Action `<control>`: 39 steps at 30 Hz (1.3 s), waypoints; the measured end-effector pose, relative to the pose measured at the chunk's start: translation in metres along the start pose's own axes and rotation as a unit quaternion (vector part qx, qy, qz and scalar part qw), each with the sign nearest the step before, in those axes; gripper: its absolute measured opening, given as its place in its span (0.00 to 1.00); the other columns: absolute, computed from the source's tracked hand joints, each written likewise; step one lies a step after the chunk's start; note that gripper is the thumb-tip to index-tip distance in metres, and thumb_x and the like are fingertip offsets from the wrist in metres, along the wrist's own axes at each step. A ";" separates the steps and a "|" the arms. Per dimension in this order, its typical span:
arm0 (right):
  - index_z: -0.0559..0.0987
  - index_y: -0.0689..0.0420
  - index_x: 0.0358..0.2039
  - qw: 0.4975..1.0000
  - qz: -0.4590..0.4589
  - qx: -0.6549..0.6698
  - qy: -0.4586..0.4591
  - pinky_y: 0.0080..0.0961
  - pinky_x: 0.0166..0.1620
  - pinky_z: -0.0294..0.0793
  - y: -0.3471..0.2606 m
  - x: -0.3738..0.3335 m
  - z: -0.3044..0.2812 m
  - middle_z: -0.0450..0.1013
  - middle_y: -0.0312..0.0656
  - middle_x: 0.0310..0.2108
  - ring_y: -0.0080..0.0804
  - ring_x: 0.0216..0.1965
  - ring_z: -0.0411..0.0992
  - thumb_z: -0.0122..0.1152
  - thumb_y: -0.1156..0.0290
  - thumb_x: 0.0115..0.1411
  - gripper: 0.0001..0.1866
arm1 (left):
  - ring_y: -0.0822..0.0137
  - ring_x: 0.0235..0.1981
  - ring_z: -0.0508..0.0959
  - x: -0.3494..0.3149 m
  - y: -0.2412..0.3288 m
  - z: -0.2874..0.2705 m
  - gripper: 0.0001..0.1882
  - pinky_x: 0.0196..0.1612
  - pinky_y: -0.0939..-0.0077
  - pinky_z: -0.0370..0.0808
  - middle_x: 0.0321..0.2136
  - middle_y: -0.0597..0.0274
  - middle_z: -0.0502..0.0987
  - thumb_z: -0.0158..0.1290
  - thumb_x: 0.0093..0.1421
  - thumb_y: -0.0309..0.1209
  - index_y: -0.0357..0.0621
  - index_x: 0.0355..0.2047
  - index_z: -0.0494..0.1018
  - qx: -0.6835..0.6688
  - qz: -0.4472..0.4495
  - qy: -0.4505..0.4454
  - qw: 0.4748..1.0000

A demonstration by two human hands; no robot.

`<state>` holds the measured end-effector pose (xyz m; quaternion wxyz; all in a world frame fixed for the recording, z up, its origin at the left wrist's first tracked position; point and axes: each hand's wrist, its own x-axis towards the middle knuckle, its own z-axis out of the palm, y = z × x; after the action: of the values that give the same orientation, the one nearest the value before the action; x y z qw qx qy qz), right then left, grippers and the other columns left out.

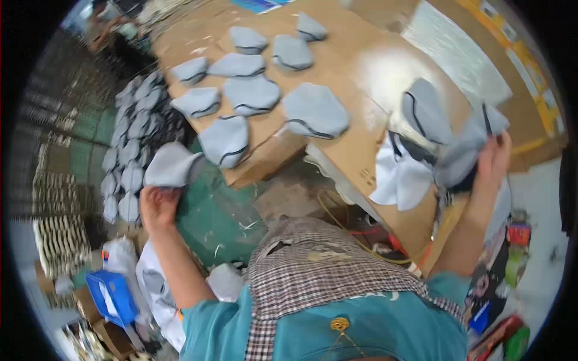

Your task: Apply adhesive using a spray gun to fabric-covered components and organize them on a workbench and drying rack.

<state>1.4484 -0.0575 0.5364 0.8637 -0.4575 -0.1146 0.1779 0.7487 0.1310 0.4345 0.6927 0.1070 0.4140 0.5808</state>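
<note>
My left hand (pixel 158 206) holds up one grey fabric piece (pixel 171 165) with a dark trimmed edge, just off the near left corner of the cardboard-covered table (pixel 361 72). My right hand (pixel 494 159) grips a bunch of the same grey pieces (pixel 442 141) with white linings hanging below, above the table's right part. Several more grey pieces (pixel 251 94) lie spread out flat on the cardboard between the two hands.
A long pile of grey pieces (pixel 129 135) lies on the floor at left. A blue box (pixel 111 296) and white bags sit by my left elbow. Red and green packages (pixel 512 253) lie at right. Another person (pixel 102 27) is at the far top left.
</note>
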 end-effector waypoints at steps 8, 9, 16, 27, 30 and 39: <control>0.70 0.70 0.42 0.990 -0.053 0.087 -0.095 0.37 0.55 0.64 0.012 0.078 0.019 0.71 0.52 0.41 0.43 0.49 0.66 0.46 0.72 0.59 0.15 | 0.62 0.26 0.75 0.026 0.029 -0.096 0.09 0.44 0.47 0.69 0.24 0.65 0.72 0.56 0.47 0.31 0.46 0.27 0.68 0.008 0.046 0.239 0.970; 0.70 0.69 0.43 0.997 0.001 0.046 -0.065 0.36 0.55 0.64 0.023 0.075 -0.001 0.71 0.51 0.42 0.40 0.48 0.67 0.47 0.72 0.58 0.16 | 0.62 0.26 0.75 0.022 0.025 -0.109 0.09 0.44 0.46 0.68 0.24 0.66 0.72 0.56 0.47 0.31 0.46 0.27 0.68 0.010 0.044 0.261 0.964; 0.73 0.63 0.31 0.973 0.193 -0.119 -0.043 0.24 0.33 0.75 0.173 -0.048 -0.100 0.73 0.44 0.28 0.33 0.27 0.72 0.53 0.67 0.58 0.11 | 0.64 0.28 0.75 -0.020 -0.007 -0.162 0.09 0.45 0.47 0.66 0.24 0.70 0.68 0.52 0.47 0.34 0.51 0.27 0.63 -0.009 0.043 0.351 0.935; 0.65 0.62 0.42 0.884 0.455 -0.048 -0.094 0.37 0.49 0.71 0.360 -0.102 0.013 0.66 0.49 0.42 0.42 0.45 0.66 0.55 0.63 0.58 0.18 | 0.61 0.34 0.74 -0.058 -0.002 -0.223 0.09 0.49 0.46 0.61 0.26 0.66 0.67 0.54 0.46 0.33 0.51 0.26 0.64 -0.097 0.099 0.426 0.894; 0.67 0.62 0.38 0.895 0.390 -0.099 -0.193 0.35 0.49 0.71 0.391 -0.098 0.001 0.65 0.45 0.40 0.39 0.42 0.66 0.58 0.68 0.55 0.15 | 0.61 0.36 0.73 -0.050 -0.001 -0.250 0.09 0.49 0.45 0.60 0.26 0.65 0.67 0.54 0.46 0.33 0.51 0.26 0.65 -0.101 0.109 0.428 0.892; 0.70 0.59 0.33 0.951 0.227 -0.169 -0.126 0.20 0.35 0.71 0.382 -0.083 0.088 0.67 0.39 0.30 0.26 0.31 0.67 0.54 0.71 0.54 0.08 | 0.60 0.35 0.73 0.027 0.055 -0.357 0.10 0.51 0.44 0.60 0.24 0.68 0.66 0.53 0.48 0.37 0.50 0.27 0.65 -0.096 0.086 0.416 0.900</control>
<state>1.2641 0.1724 0.2649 0.6889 -0.5847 -0.1436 0.4037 0.4597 0.0536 0.2306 0.4116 -0.1758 0.5957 0.6669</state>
